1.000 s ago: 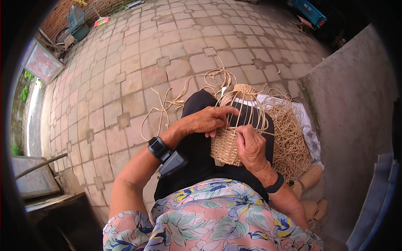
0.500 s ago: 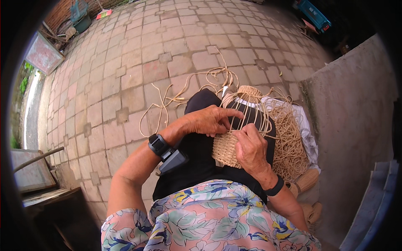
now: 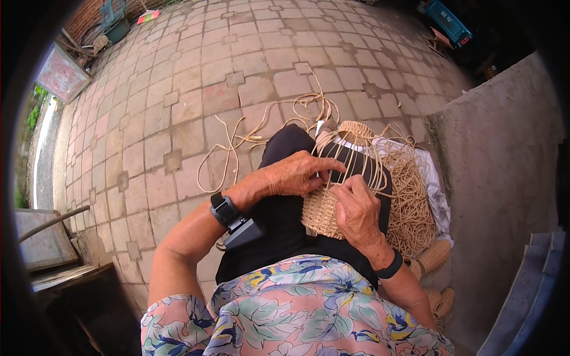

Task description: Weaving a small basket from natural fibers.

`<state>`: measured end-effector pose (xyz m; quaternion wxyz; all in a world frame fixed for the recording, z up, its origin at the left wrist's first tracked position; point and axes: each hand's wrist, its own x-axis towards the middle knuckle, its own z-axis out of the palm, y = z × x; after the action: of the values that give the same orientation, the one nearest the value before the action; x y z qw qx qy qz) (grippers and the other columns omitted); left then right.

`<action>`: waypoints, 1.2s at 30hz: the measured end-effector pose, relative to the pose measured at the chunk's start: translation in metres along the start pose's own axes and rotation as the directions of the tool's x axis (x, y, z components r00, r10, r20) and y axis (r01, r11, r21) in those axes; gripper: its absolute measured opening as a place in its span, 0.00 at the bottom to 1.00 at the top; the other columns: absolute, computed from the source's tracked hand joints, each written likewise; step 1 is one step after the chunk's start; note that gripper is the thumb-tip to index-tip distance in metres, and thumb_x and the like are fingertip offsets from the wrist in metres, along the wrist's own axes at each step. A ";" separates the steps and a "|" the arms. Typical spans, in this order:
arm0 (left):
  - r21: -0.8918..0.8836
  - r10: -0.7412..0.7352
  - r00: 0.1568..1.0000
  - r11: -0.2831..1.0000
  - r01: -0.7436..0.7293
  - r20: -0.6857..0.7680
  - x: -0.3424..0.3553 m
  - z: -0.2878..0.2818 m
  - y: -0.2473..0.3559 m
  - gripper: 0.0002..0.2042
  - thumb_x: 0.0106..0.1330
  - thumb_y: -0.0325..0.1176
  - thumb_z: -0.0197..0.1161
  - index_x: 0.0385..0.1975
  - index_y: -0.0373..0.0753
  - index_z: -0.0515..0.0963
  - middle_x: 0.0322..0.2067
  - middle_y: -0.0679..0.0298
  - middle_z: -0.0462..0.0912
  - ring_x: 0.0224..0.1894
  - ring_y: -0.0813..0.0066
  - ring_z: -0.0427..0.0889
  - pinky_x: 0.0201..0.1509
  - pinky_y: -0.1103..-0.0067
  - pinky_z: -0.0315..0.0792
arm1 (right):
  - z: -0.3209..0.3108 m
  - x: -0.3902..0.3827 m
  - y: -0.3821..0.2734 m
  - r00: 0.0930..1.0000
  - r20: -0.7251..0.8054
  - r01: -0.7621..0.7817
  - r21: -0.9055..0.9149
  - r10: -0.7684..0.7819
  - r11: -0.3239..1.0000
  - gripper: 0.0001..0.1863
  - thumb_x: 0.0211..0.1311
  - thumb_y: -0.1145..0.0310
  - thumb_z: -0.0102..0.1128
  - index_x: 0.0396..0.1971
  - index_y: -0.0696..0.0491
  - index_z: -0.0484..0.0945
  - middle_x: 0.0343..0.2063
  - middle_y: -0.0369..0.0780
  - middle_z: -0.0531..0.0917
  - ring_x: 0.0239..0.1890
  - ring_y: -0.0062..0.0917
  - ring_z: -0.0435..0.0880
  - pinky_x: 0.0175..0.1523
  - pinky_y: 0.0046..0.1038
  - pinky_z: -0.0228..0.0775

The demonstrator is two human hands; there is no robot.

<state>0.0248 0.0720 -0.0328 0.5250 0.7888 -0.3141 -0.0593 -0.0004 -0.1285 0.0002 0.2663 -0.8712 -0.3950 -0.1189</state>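
A tan woven cord basket [image 3: 320, 216] rests on my dark-trousered lap, with long upright strands [image 3: 367, 160] rising to a small woven ring [image 3: 356, 129] beyond them. My left hand [image 3: 309, 175] grips the edge of the woven section among the strands, index finger stretched across them and the other fingers curled underneath. My right hand [image 3: 359, 210] pinches cord at the same edge, thumb and index together, on the basket's right side. My left fingertips are partly hidden by strands.
A pile of loose cord [image 3: 409, 207] lies on white sheeting [image 3: 439, 213] at my right, with woven pieces [image 3: 432, 258] below it. Loose strands [image 3: 228, 148] trail over the pavers. A concrete ledge [image 3: 499, 148] is at right, a blue vehicle [image 3: 451, 26] at upper right.
My right hand has moved slightly up along the basket's edge, its fingertips nearer my left hand. My left hand keeps its grip. The whole view has shifted slightly.
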 end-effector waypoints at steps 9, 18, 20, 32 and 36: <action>-0.186 -0.154 0.984 0.968 0.168 0.088 0.003 -0.003 0.005 0.23 0.55 0.19 0.51 0.54 0.37 0.69 0.25 0.63 0.80 0.17 0.75 0.78 0.24 0.79 0.76 | 0.000 0.000 0.000 1.000 0.008 -0.005 0.016 0.005 1.000 0.09 0.43 0.84 0.57 0.29 0.59 0.76 0.26 0.41 0.69 0.28 0.34 0.77 0.29 0.33 0.71; -0.262 -0.230 0.960 0.928 0.266 0.161 0.005 -0.003 0.004 0.23 0.59 0.21 0.52 0.57 0.41 0.67 0.23 0.66 0.76 0.16 0.80 0.73 0.21 0.82 0.71 | -0.002 0.000 0.002 0.999 -0.017 -0.026 0.053 0.027 0.998 0.13 0.42 0.85 0.56 0.32 0.60 0.75 0.28 0.43 0.70 0.30 0.36 0.77 0.32 0.34 0.71; -0.271 -0.239 0.956 0.921 0.278 0.169 0.005 -0.003 0.003 0.23 0.59 0.20 0.52 0.57 0.42 0.68 0.23 0.67 0.75 0.16 0.81 0.73 0.21 0.83 0.71 | -0.004 0.002 0.001 0.998 -0.028 -0.050 0.061 0.052 0.997 0.14 0.42 0.86 0.56 0.33 0.61 0.74 0.28 0.43 0.70 0.30 0.36 0.77 0.33 0.34 0.72; -0.282 -0.287 0.933 0.897 0.341 0.217 0.008 -0.006 0.005 0.25 0.58 0.20 0.53 0.58 0.43 0.67 0.30 0.65 0.79 0.18 0.82 0.72 0.24 0.84 0.71 | -0.015 0.027 -0.009 0.921 0.379 0.049 -0.345 0.091 0.937 0.07 0.47 0.77 0.59 0.29 0.60 0.74 0.26 0.45 0.78 0.27 0.34 0.84 0.27 0.31 0.74; -0.277 -0.296 0.924 0.891 0.359 0.244 0.006 -0.008 0.006 0.26 0.58 0.20 0.54 0.59 0.44 0.67 0.30 0.66 0.79 0.19 0.83 0.72 0.23 0.84 0.71 | -0.016 0.026 -0.010 0.917 0.390 0.057 -0.340 0.085 0.939 0.05 0.48 0.76 0.57 0.28 0.60 0.74 0.24 0.47 0.78 0.25 0.38 0.83 0.27 0.35 0.74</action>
<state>0.0307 0.0739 -0.0228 0.5936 0.7262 -0.2125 -0.2739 0.0092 -0.1155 0.0280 0.0244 -0.9128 -0.4076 -0.0040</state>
